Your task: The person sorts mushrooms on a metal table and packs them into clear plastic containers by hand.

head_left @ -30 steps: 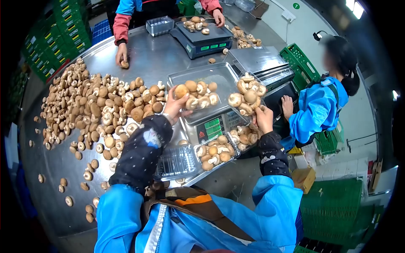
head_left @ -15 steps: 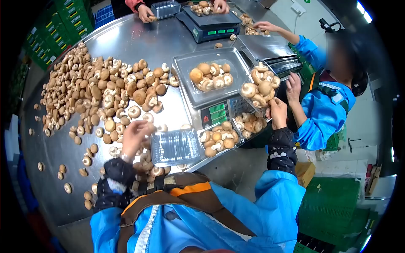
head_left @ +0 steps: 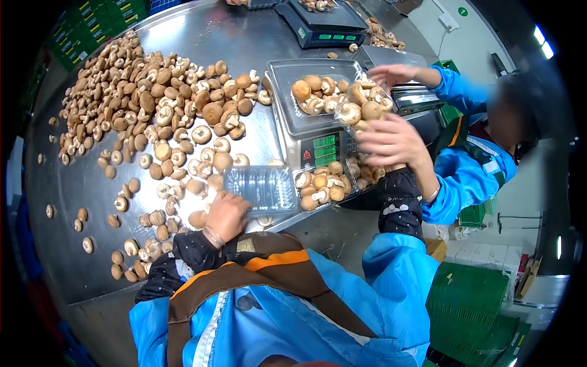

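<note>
My left hand [head_left: 227, 215] is closed, with its fingers curled at the left front corner of a clear plastic tray [head_left: 263, 189]. Nothing lies inside that tray. To its right sits a tray of shiitake mushrooms [head_left: 324, 187]. Another filled mushroom tray [head_left: 367, 110] is tilted over the right edge of the weighing scale [head_left: 296, 137]. My right sleeve [head_left: 400, 199] reaches towards it, but a co-worker's hand [head_left: 394, 144] covers my right hand and its fingers. The co-worker's other hand [head_left: 394, 74] is beside the tilted tray's far side. More mushrooms [head_left: 313, 92] lie on the scale.
A large heap of loose mushrooms [head_left: 153, 98] spreads over the steel table [head_left: 67, 251]. A second scale [head_left: 324, 27] stands at the back. Green crates [head_left: 92, 30] are stacked at the far left, and a co-worker [head_left: 471, 159] stands close on my right.
The tilted mushroom tray has moved left onto the scale's edge. My left hand has come down to the plastic tray's near corner and closed. The co-worker's hand has swung across my right hand.
</note>
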The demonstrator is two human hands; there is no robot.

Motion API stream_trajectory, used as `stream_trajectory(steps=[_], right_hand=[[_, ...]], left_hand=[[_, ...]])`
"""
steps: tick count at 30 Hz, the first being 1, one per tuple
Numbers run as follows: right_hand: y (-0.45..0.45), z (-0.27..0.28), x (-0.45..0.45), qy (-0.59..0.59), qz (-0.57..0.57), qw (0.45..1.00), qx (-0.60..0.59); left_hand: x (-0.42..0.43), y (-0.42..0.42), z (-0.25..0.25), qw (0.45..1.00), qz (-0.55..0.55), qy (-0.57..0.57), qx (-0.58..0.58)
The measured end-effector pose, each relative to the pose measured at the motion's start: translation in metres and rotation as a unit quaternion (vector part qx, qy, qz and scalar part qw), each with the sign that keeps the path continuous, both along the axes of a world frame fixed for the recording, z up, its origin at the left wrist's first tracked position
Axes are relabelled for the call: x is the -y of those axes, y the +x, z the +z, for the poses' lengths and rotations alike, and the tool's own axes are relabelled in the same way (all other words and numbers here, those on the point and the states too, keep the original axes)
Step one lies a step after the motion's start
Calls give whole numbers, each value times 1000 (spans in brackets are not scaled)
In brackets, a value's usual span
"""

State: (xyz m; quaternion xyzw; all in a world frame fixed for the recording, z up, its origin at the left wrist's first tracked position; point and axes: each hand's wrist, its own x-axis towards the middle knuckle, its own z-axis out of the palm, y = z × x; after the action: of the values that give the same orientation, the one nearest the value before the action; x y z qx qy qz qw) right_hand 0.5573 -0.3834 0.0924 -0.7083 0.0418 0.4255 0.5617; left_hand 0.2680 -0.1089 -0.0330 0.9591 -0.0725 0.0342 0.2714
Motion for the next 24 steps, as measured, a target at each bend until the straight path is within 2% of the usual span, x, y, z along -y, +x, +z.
stream_trajectory(steps=[1,2,4,5,6,7,9,11,12,13,14,16,17,18,20,22,23,24], right_hand=[[-10,34,-24,39,27,988,-147],[-10,50,-37,78,54,952,-291],[41,-6,1,259,136,884,-366],[52,-16,15,257,180,918,-242],[53,-24,29,218,123,964,-87],[56,-30,41,175,30,984,3],[63,-39,50,83,-150,969,180],[61,-39,36,102,-267,921,264],[57,-30,26,166,-299,903,262],[52,-33,17,162,-296,902,271],[32,-32,-4,126,-265,908,299],[-5,-52,-39,17,-69,933,352],[-28,-64,-60,-8,38,924,380],[-52,-76,-81,-32,143,903,404],[-99,-87,-116,-34,262,836,481],[-122,-93,-139,-17,374,708,598],[-134,-96,-147,4,406,717,566],[-144,-98,-154,25,437,724,534]], left_hand=[[1,1,2,1000,7,-16,21],[0,1,2,1000,5,-18,22],[-1,0,1,999,5,-24,25],[-2,-1,0,999,5,-22,22],[-2,-1,-2,1000,6,-20,19],[-2,-1,-4,1000,8,-18,16],[-2,-1,-4,1000,8,-15,10],[-2,0,0,1000,9,-11,9],[-3,1,3,1000,-5,10,-19],[-3,-1,2,1000,-2,11,-14],[-2,-1,-3,1000,1,13,-7],[-2,-1,-12,1000,-10,20,7],[-1,-1,-13,1000,-17,16,6],[-1,-1,-14,1000,-25,11,5],[-1,0,-9,999,-33,31,-5],[-6,-3,-5,998,-31,58,-19],[-15,-7,-8,999,-3,-34,30],[-25,-20,2,988,106,-87,67]])
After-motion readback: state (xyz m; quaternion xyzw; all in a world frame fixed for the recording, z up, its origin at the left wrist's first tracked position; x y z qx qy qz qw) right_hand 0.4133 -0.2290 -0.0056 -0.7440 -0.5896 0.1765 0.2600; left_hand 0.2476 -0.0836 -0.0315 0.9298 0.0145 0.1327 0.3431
